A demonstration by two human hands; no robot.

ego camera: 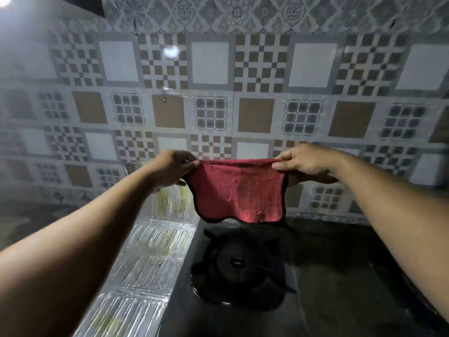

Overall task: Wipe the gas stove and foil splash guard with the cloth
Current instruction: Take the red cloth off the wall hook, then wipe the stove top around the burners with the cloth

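A red cloth (239, 190) with a dark hem hangs spread out in the air above the stove. My left hand (171, 170) pinches its upper left corner. My right hand (305, 161) pinches its upper right corner. Below it lies the black gas stove (328, 276), with a round burner and pan support (237, 263) near its left side. The ribbed foil splash guard (143, 268) stands along the stove's left edge, with yellowish stains on its panels.
A patterned tile wall (218, 93) rises behind the stove. A small hook (165, 93) sticks out of the wall above my left hand. To the left of the foil is a dark counter area (24, 215).
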